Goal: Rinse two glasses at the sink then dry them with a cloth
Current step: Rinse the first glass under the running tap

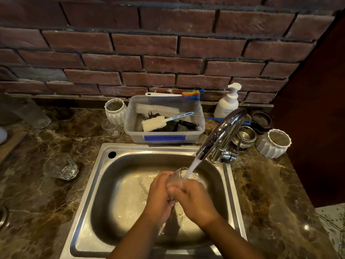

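Note:
A clear glass is held over the steel sink, tilted with its mouth towards the tap. Water runs from the chrome tap into it. My left hand grips the glass from the left side. My right hand wraps round it from the right, fingers curled over its lower part. Most of the glass is hidden by my fingers. A second clear glass stands on the marble counter left of the sink. No cloth is in view.
Behind the sink sits a plastic tub holding several brushes. A white ribbed cup and a small clear glass stand to its left. A soap pump bottle, steel bowls and another ribbed cup stand right of the tap.

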